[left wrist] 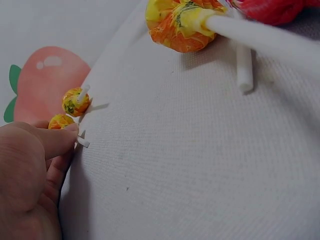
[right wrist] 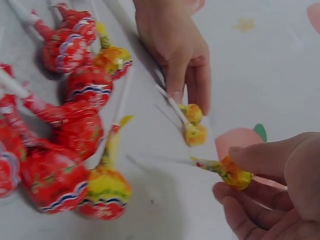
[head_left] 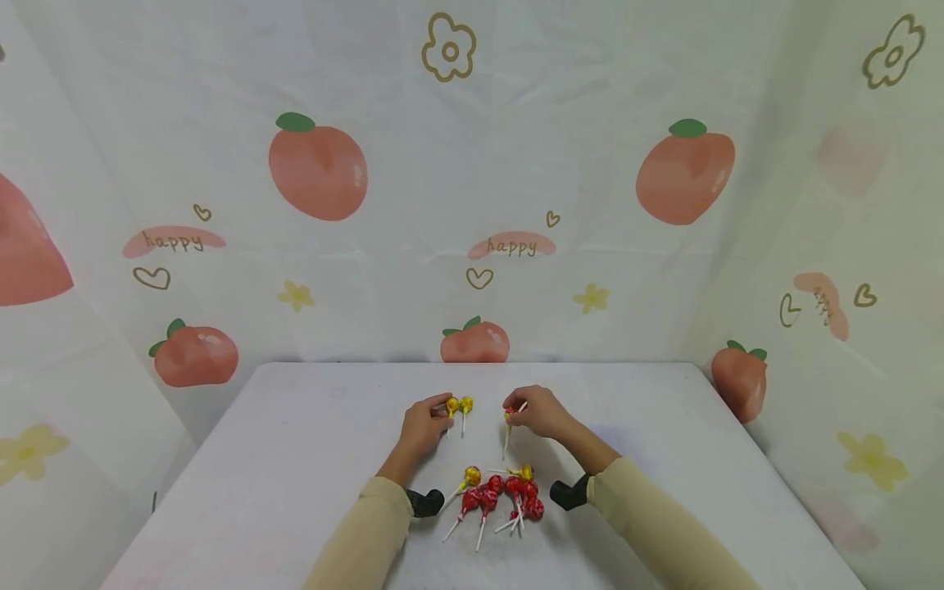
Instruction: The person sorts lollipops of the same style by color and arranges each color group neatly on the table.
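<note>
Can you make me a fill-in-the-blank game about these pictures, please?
1. Most lollipops in the near pile have ____ wrappers.
2. Their sticks are coloured ____.
3. The left hand and right hand hold this many lollipops each: ____.
4. The word printed on the cloth behind the table is ____.

Missing words: red; white; one; happy.

Both arms (head_left: 361, 528) reach forward, angled inward. Left hand (head_left: 424, 424) in a pinch, left thumb (left wrist: 57, 142) nearest its wrist camera, other fingers behind. Right hand (head_left: 543, 412) pinching too, right thumb (right wrist: 265, 159) on top, fingers curled underneath (right wrist view shows it best). Hands roughly level, apart. Beige sleeves (head_left: 656, 524) on both.
</note>
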Tool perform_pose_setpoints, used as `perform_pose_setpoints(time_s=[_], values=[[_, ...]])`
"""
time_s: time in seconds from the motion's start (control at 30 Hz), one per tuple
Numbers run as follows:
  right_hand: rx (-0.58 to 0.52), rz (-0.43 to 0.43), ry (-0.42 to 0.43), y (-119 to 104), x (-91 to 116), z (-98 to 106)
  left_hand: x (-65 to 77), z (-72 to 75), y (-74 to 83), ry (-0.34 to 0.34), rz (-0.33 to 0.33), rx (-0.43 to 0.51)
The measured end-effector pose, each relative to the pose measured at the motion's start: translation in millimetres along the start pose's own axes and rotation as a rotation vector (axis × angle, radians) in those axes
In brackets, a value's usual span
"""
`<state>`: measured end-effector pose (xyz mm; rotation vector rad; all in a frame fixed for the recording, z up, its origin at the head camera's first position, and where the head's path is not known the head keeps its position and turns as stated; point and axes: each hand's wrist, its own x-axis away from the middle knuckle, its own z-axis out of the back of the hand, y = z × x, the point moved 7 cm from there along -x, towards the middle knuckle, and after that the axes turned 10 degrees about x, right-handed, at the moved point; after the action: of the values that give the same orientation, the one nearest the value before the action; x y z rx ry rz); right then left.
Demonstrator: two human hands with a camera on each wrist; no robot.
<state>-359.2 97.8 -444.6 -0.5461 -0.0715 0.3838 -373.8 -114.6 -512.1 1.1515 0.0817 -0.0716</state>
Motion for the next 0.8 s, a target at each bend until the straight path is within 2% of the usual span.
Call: perform_pose_setpoints(time_s=[0.13,0.33,0.5,0.8], values=[[-0.007,0.01,0.045,-1,-8,5,0.0,-0.1,-0.7,0.001,-0.007,0.009],[-0.073,-0.032,0.076,2,-17,4,-0.6,-0.4,-2.1,-0.004,-0.012,0.006],[-0.119,-0.089,0.095,9,-25,-2,-1.1,0.1,-2.8,-0.004,-0.002,0.0],[-0.195,-0.107,0.133,13,-37,-17,-0.7,0.0,-0.3,0.004,0.0,-0.003]])
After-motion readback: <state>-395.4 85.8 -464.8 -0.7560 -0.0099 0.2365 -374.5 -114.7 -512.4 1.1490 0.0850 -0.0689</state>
